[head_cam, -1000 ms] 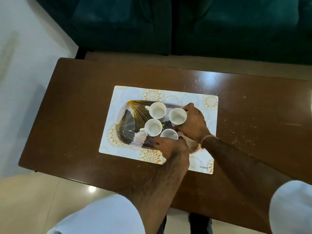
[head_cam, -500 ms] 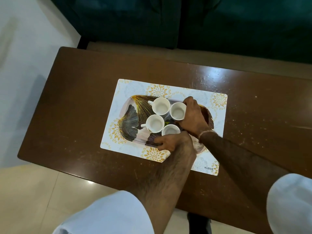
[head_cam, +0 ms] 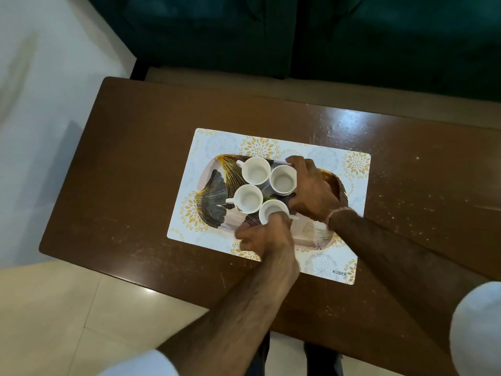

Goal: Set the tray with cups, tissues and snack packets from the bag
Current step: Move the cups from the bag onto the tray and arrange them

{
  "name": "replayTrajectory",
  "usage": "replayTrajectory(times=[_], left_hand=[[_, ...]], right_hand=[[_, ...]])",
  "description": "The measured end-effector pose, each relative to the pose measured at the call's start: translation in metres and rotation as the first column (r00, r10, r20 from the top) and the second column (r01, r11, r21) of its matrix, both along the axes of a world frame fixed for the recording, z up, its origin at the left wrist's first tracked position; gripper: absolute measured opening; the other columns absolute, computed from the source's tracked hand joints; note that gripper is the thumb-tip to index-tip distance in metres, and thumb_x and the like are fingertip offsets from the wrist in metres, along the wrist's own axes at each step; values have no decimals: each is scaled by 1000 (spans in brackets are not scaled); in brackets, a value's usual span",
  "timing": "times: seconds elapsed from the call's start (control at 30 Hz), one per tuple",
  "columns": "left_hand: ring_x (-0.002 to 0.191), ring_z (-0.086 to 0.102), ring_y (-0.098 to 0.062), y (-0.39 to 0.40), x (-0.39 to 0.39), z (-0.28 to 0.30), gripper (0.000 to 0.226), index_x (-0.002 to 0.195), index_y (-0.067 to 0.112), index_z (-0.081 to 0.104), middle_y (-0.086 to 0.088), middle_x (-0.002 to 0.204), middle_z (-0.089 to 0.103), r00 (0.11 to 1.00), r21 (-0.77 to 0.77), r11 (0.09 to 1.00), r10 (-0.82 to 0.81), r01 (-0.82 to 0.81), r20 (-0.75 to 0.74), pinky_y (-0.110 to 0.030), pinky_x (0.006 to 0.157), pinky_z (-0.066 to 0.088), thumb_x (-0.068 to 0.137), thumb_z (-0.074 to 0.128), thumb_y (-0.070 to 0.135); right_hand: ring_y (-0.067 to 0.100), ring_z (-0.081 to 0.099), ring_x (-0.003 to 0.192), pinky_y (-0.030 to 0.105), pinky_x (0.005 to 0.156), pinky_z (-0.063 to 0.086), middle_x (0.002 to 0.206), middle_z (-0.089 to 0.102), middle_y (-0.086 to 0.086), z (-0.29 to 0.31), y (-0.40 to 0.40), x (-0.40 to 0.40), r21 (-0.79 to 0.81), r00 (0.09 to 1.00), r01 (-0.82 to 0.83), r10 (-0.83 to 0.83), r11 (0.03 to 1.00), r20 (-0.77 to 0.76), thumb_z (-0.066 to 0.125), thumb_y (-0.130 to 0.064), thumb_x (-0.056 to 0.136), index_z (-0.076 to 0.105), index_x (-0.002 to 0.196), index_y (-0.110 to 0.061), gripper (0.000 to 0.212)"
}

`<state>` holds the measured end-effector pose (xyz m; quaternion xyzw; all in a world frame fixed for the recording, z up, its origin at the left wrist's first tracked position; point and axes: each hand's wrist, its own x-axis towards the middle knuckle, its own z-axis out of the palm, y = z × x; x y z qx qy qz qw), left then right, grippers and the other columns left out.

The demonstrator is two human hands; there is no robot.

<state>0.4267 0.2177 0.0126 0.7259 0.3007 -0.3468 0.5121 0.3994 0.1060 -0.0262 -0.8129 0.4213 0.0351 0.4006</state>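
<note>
An oval tray with a gold and black leaf pattern lies on a white placemat. Several small white cups stand close together on it. My left hand grips the near cup at its front side. My right hand wraps around the far right cup. Two more cups, the far left cup and the middle left cup, stand free with their handles pointing left. No tissues, snack packets or bag are in view.
The placemat lies on a brown wooden table. A dark green sofa stands behind the table's far edge. Pale floor tiles show at the near left.
The cups stand a little tighter together. My hands stay on the two right cups. The camera has shifted, so the table sits lower and more to the right in view.
</note>
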Motion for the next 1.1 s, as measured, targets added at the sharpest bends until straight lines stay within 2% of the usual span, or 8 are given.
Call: replayTrajectory(times=[0.07,0.17,0.27,0.33,0.4,0.47,0.63,1.1], left_hand=[[119,47,-36,13,22,4,73,124,11,42,-15,130,40,897,214,949,-295,234,329,-37,84,45,60,75,3],[126,35,-28,22,75,8,65,120,21,54,-10,141,35,338,529,686,-716,499,610,-45,100,38,59,71,7],[135,27,-35,9,121,4,74,126,31,58,-6,157,27,-168,794,164,-933,586,318,-52,104,30,57,72,9],[132,33,-35,0,138,-1,73,127,32,61,0,155,37,-501,873,-145,-856,466,125,-52,101,31,58,78,15],[124,39,-32,-6,146,-7,62,127,33,62,5,147,47,-707,893,-342,-706,293,-38,-51,97,32,67,78,28],[117,43,-30,-11,149,-11,51,124,32,64,7,136,56,-773,887,-420,-622,194,-126,-50,92,34,75,73,36],[111,46,-28,-17,147,-17,28,112,30,68,5,118,66,-784,893,-415,-607,175,-129,-48,90,32,85,63,37],[114,45,-27,-6,142,-27,30,117,32,67,4,126,65,-713,874,-359,-701,327,-21,-47,91,30,92,56,44]], right_hand=[[32,43,123,50,95,48,143,37,8,5,6,-6,-87,992,102,-95,991,78,82,-38,59,39,138,-25,90],[29,45,112,46,88,49,133,42,7,11,22,-14,-297,977,186,-146,937,152,71,-41,60,52,123,-24,68],[31,45,109,44,86,42,127,48,8,10,42,-17,-424,997,68,-53,903,47,65,-54,64,56,120,-26,63],[34,47,108,46,84,38,125,57,6,7,48,-13,-481,996,-86,61,872,-68,62,-55,68,58,121,-24,62],[36,50,106,46,81,36,121,63,5,5,49,-6,-514,971,-223,143,828,-192,63,-50,69,61,119,-21,58],[36,52,104,46,80,38,114,66,7,4,46,0,-534,948,-293,166,793,-273,71,-40,68,65,111,-18,49],[36,52,103,47,83,39,99,70,7,4,35,6,-517,914,-376,215,769,-345,71,-26,72,69,100,-16,31],[33,45,114,48,91,32,118,64,4,8,27,9,-468,884,-433,263,770,-386,66,-30,82,63,119,-19,38]])
